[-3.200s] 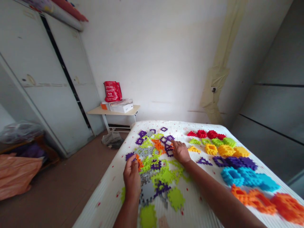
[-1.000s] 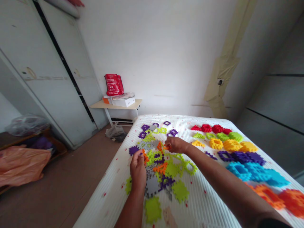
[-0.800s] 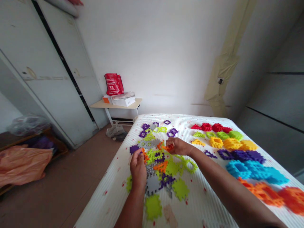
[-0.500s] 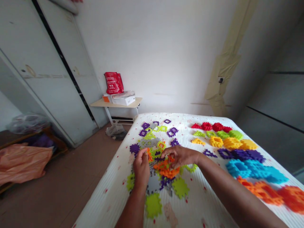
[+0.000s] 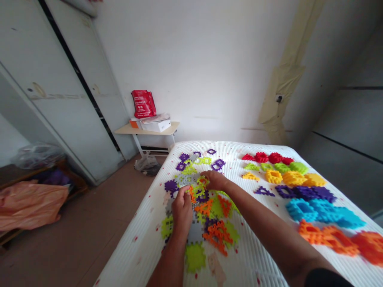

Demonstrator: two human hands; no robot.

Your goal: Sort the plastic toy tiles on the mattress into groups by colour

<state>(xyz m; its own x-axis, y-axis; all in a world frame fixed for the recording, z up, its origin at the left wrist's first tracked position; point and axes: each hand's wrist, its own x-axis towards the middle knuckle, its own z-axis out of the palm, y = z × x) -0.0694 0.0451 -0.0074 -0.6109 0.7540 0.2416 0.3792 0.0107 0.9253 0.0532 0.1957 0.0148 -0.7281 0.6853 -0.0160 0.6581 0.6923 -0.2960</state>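
My left hand [image 5: 182, 207] is closed in a pinch on a small orange interlocking piece [image 5: 192, 194] above the pile. My right hand [image 5: 216, 180] reaches over the far part of the pile, its fingers curled at an orange piece [image 5: 203, 181] that lies among lime pieces; its thumb is partly hidden. Loose orange triangle pieces [image 5: 205, 207] lie below the hands, with more orange pieces [image 5: 218, 235] nearer me. Under them are a grey square piece [image 5: 195, 233], a lime square piece [image 5: 195, 257] and purple pieces [image 5: 171, 185].
On the right of the white bedspread [image 5: 263, 247] are rows of red [image 5: 261, 157], lime [image 5: 281, 169], yellow [image 5: 293, 178], purple [image 5: 305, 193], blue [image 5: 321, 212] and orange pieces in stacks [image 5: 339, 241]. A small table [image 5: 125, 129] holding a red bag [image 5: 143, 104] stands beyond the bed.
My right hand has let go of a cluster of orange pieces, which now lie spread over the near pile. It has moved away from me and slightly left. My left hand has barely moved.
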